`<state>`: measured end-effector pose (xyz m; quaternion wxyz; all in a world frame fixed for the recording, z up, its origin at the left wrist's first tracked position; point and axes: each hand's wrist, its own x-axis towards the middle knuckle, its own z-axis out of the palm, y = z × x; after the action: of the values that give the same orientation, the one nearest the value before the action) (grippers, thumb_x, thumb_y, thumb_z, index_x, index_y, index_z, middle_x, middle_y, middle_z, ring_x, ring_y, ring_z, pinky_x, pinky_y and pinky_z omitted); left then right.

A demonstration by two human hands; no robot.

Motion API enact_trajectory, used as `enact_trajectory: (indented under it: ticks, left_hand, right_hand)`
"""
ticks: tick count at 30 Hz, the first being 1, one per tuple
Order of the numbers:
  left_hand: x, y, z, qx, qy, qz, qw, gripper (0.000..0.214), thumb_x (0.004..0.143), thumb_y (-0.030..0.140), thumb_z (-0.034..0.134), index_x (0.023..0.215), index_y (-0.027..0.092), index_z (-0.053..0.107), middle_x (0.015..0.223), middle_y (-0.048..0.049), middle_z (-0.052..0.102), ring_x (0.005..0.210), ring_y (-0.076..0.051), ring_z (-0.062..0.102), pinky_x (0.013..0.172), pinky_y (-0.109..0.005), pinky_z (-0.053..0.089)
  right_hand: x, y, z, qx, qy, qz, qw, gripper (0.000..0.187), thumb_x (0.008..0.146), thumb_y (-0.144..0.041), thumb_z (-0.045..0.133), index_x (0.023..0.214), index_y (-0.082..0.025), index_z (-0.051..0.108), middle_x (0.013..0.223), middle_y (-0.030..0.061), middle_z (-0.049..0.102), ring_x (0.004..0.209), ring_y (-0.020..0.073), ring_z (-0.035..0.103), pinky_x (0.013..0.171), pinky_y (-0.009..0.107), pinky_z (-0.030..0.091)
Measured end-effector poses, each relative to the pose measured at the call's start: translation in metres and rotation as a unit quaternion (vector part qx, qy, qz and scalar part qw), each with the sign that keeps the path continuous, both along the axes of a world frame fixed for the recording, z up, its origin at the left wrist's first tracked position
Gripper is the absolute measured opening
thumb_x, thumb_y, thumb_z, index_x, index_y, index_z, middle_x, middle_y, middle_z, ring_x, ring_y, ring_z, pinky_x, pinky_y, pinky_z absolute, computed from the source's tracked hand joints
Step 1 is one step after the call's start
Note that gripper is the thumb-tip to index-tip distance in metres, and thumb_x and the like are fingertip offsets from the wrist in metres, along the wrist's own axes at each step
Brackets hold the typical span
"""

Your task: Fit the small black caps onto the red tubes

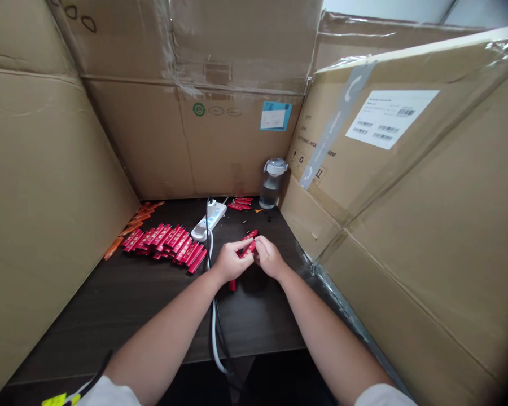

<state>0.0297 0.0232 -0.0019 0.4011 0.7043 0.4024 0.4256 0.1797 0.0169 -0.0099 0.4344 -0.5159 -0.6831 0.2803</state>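
My left hand [228, 260] and my right hand [268, 256] meet over the dark table [122, 304], both closed round a small red packet [249, 241] held between them. A red end sticks out below my left hand. To the left lies a row of several red packets [165, 241] side by side, with orange sticks [131, 228] beyond them near the cardboard wall.
Large cardboard boxes [406, 214] wall the table on the left, back and right. A white power strip [209, 220] with a cable [214, 327] runs toward me between my arms. A clear water bottle [272, 184] and a few more red packets [240, 203] stand at the back.
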Motion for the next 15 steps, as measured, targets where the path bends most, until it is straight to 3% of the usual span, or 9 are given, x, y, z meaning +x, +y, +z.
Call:
enact_trajectory:
  ticks: [4, 10, 12, 15]
  left_hand:
    - [-0.001, -0.002, 0.002, -0.009, -0.023, -0.027, 0.999, 0.043, 0.069, 0.017, 0.061, 0.111, 0.011, 0.065, 0.105, -0.0089, 0.07, 0.091, -0.021, 0.066, 0.083, -0.03, 0.052]
    - [0.003, -0.003, 0.001, -0.001, -0.029, -0.04, 0.999, 0.044, 0.071, 0.019, 0.06, 0.114, 0.008, 0.064, 0.104, -0.0103, 0.07, 0.09, -0.021, 0.066, 0.083, -0.031, 0.051]
    - [0.004, -0.001, 0.0, -0.002, -0.022, -0.043, 0.999, 0.044, 0.071, 0.018, 0.059, 0.114, 0.008, 0.063, 0.103, -0.0098, 0.07, 0.089, -0.02, 0.065, 0.082, -0.03, 0.05]
    - [0.005, 0.002, 0.0, -0.006, -0.003, -0.05, 0.999, 0.042, 0.072, 0.017, 0.055, 0.112, 0.008, 0.065, 0.094, -0.0076, 0.072, 0.08, -0.018, 0.064, 0.075, -0.028, 0.049]
  right_hand:
    - [-0.002, 0.002, -0.007, -0.018, 0.029, -0.005, 0.999, 0.026, 0.087, -0.028, 0.03, 0.072, -0.02, 0.05, 0.058, 0.0002, 0.052, 0.059, 0.0157, 0.053, 0.059, 0.025, 0.045]
    - [-0.01, 0.005, -0.01, 0.001, 0.055, -0.072, 0.996, 0.024, 0.078, -0.025, 0.03, 0.057, -0.021, 0.04, 0.054, 0.0006, 0.048, 0.057, 0.0151, 0.049, 0.054, 0.024, 0.041]
    - [-0.012, 0.007, -0.009, -0.036, 0.066, -0.095, 0.993, 0.024, 0.077, -0.025, 0.03, 0.055, -0.021, 0.039, 0.051, -0.0003, 0.046, 0.054, 0.014, 0.047, 0.051, 0.023, 0.039]
    - [-0.015, 0.01, -0.006, -0.147, 0.081, -0.118, 0.979, 0.026, 0.08, -0.026, 0.031, 0.056, -0.02, 0.041, 0.045, -0.0024, 0.042, 0.045, 0.0119, 0.043, 0.045, 0.022, 0.035]
